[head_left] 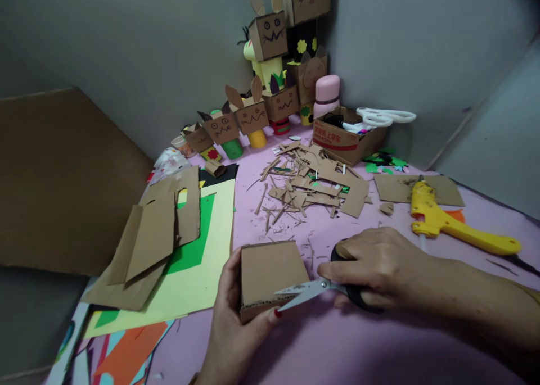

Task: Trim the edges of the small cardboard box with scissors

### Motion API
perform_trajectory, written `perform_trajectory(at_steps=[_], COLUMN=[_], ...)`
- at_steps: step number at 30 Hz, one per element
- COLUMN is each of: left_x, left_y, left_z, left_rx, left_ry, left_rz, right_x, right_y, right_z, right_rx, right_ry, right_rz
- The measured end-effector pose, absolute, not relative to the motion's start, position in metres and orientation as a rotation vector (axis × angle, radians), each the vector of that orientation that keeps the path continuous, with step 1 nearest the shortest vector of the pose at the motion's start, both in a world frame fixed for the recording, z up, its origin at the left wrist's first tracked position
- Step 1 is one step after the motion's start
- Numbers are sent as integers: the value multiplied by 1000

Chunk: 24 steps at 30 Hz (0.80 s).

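Observation:
My left hand (238,323) is wrapped round a small cardboard box (272,270), fingers along its left side and thumb at the near edge. The box's flat brown top faces up, and a corrugated edge shows at the front. In my right hand (379,267) is a pair of scissors (306,292) with black handles. Its blades are slightly parted and point left, at the near right edge of the box, close to my left thumb. Whether a blade touches the cardboard I cannot tell.
Cardboard scraps (320,177) lie beyond the box. A yellow glue gun (455,222) rests at right on a cardboard piece (388,188). Cardboard sheets (152,239) and coloured paper (223,261) lie at left. Behind stand several cardboard animal figures (251,115), a pink bottle (327,93) and a tool box (337,140).

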State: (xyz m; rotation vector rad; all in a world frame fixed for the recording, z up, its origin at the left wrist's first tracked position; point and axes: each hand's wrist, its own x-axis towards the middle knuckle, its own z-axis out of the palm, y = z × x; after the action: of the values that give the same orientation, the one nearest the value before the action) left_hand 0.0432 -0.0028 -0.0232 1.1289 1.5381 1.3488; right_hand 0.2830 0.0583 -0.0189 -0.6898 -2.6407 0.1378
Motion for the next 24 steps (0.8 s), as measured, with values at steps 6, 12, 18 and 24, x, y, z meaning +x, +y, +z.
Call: perform_trajectory(at_steps=[6,12,18,24], left_x=[46,44,44,43], left_y=[-3,-2,-2,-1], left_z=[-22,-21,-21,-24], left_rx=[1041,1072,1048,1068], left_ry=[1514,1517,1472,1489], left_rz=[1337,1324,1325,1339], right_x=[285,285,286,286], right_y=[60,60,61,61], right_z=[-18,-16,-21,-20], right_rx=[-632,-617,-592,-690], right_ry=[-2625,-2642,-2624,-2678], right_rz=[86,104,70,190])
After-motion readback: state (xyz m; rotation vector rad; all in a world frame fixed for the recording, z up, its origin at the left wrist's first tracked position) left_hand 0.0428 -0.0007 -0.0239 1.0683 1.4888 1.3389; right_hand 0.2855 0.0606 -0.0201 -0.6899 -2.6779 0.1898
